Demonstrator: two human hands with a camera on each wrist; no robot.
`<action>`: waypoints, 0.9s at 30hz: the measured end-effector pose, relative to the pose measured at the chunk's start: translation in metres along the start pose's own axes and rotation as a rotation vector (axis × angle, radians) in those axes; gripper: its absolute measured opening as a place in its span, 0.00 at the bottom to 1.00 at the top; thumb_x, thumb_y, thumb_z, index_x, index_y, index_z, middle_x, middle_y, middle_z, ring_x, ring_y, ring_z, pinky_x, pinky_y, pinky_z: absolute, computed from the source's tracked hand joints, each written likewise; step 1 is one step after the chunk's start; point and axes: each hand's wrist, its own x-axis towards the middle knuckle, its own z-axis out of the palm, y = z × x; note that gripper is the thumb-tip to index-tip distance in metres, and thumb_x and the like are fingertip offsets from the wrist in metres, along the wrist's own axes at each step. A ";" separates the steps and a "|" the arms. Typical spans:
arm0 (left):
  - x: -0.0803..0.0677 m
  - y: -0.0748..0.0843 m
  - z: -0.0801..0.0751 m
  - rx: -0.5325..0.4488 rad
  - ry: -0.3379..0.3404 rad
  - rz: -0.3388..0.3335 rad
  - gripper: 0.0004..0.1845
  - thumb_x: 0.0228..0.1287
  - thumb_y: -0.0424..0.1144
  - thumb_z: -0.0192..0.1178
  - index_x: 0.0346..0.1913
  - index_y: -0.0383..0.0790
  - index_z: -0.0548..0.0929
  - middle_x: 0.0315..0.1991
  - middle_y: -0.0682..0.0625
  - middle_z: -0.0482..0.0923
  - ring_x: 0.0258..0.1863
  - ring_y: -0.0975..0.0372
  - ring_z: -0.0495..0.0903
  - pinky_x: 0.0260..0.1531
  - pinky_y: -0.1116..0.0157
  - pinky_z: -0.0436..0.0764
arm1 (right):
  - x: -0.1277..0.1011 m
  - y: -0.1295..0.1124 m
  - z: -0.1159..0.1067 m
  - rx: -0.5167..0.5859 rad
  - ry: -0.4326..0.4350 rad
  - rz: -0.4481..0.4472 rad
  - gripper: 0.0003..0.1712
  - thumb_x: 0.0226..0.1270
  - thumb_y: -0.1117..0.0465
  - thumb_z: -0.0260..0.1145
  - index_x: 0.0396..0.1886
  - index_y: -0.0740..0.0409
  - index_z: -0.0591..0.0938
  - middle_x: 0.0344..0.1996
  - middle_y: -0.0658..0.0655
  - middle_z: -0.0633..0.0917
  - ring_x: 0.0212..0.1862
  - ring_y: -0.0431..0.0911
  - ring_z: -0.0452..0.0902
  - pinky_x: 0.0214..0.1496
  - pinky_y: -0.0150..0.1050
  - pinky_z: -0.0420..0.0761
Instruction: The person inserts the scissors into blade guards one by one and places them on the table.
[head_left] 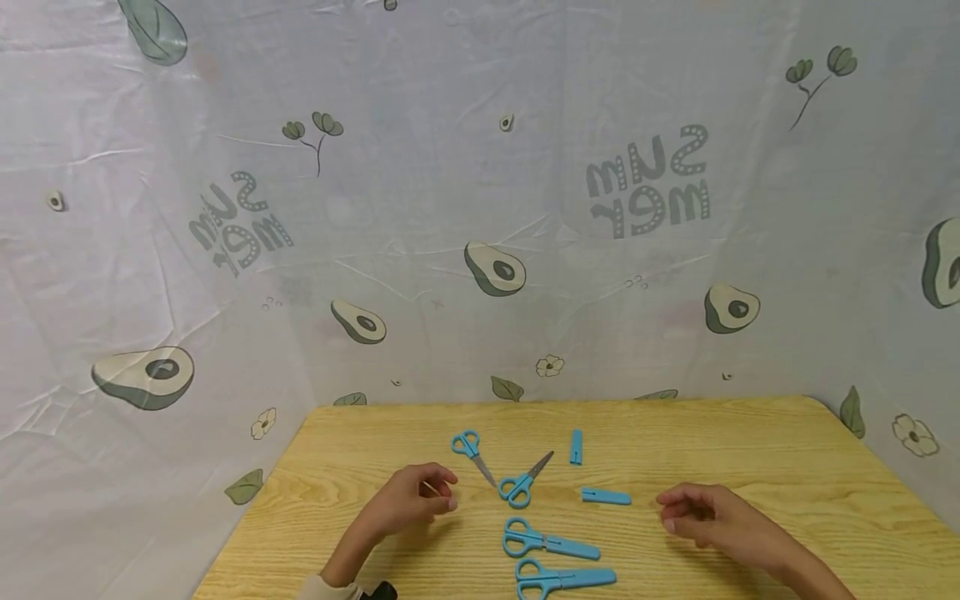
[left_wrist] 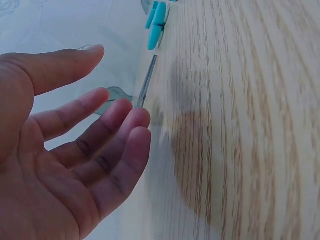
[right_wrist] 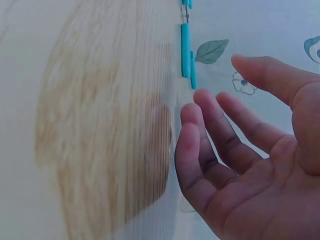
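My left hand (head_left: pixel 417 498) hovers over the table's left half, fingers loosely bent and nothing in them. Just beyond its fingertips lie two blue-handled scissors with bare metal blades, one pair (head_left: pixel 471 451) farther back and another pair (head_left: pixel 522 482) nearer the middle. To the right are two loose blue blade covers, one upright in view (head_left: pixel 576 447) and one sideways (head_left: pixel 606 497). My right hand (head_left: pixel 712 518), also holding nothing, is right of the sideways cover, fingers relaxed. Closer to me lie two covered scissors, the upper pair (head_left: pixel 572 548) and the lower pair (head_left: pixel 585 577), covers pointing right.
Everything lies on a light wood-grain table (head_left: pixel 810 467). Behind it and along both sides hangs a pale curtain (head_left: pixel 420 183) printed with avocados, leaves and flowers. A dark band (head_left: pixel 381 591) shows by the left sleeve (head_left: pixel 330 589).
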 end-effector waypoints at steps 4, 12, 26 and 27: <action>0.000 0.001 0.003 0.043 0.009 0.007 0.17 0.74 0.38 0.70 0.59 0.32 0.85 0.43 0.47 0.85 0.42 0.58 0.87 0.36 0.67 0.86 | 0.002 -0.001 0.004 -0.069 0.055 -0.038 0.29 0.83 0.60 0.64 0.68 0.82 0.73 0.57 0.68 0.86 0.49 0.31 0.82 0.48 0.31 0.87; 0.003 0.006 0.010 0.194 0.042 0.034 0.19 0.74 0.42 0.71 0.59 0.34 0.86 0.49 0.45 0.87 0.49 0.51 0.88 0.46 0.59 0.88 | 0.004 -0.002 0.014 -0.310 0.195 -0.044 0.29 0.78 0.54 0.71 0.68 0.68 0.79 0.62 0.66 0.86 0.60 0.58 0.85 0.48 0.30 0.85; 0.016 0.022 0.027 0.281 0.081 0.104 0.29 0.72 0.46 0.73 0.66 0.30 0.82 0.61 0.35 0.84 0.58 0.41 0.84 0.56 0.44 0.86 | 0.017 -0.008 0.023 -0.376 0.212 -0.076 0.33 0.75 0.53 0.73 0.70 0.69 0.78 0.65 0.69 0.84 0.62 0.66 0.82 0.53 0.48 0.89; 0.017 0.023 0.029 0.290 0.085 0.111 0.30 0.71 0.47 0.73 0.66 0.30 0.81 0.61 0.34 0.83 0.59 0.40 0.83 0.56 0.44 0.86 | 0.018 -0.008 0.023 -0.371 0.212 -0.072 0.34 0.74 0.53 0.74 0.70 0.69 0.78 0.65 0.70 0.83 0.63 0.67 0.82 0.54 0.50 0.89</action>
